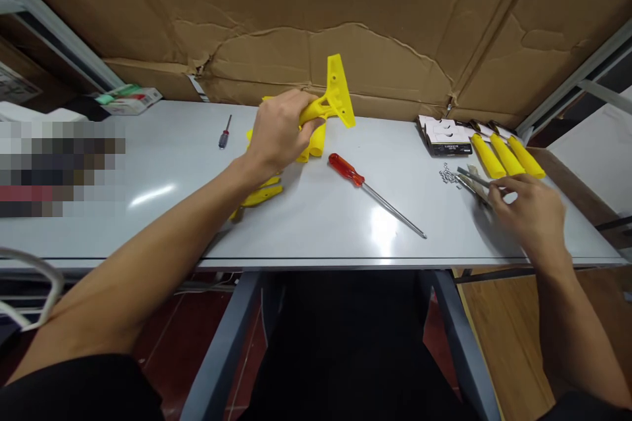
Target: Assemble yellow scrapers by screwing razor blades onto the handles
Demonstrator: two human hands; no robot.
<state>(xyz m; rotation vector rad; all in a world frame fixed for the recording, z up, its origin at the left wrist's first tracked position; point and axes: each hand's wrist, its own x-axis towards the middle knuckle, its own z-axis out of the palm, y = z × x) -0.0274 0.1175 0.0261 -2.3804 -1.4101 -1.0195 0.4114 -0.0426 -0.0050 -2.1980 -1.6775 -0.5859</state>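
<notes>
My left hand [281,128] is wrapped round the grip of a yellow plastic scraper handle [340,95], whose flat, wide head with small holes points up and right. Below and behind that hand lie more yellow scraper parts [264,195], partly hidden by it. At the right, my right hand [533,210] pinches a thin grey strip [473,177] just above the table. Another narrow flat piece lies close under the strip; its kind is unclear. Beside the strip's far end is a small heap of shiny screws [447,175]. Between my hands rests a red-handled screwdriver [348,170].
Three yellow handles with card packaging [506,154] lie at the right, near black-and-white cards [447,137]. A small screwdriver [224,137] and a box [133,102] are on the left of the white table [162,230]. Cardboard [316,0] walls the back.
</notes>
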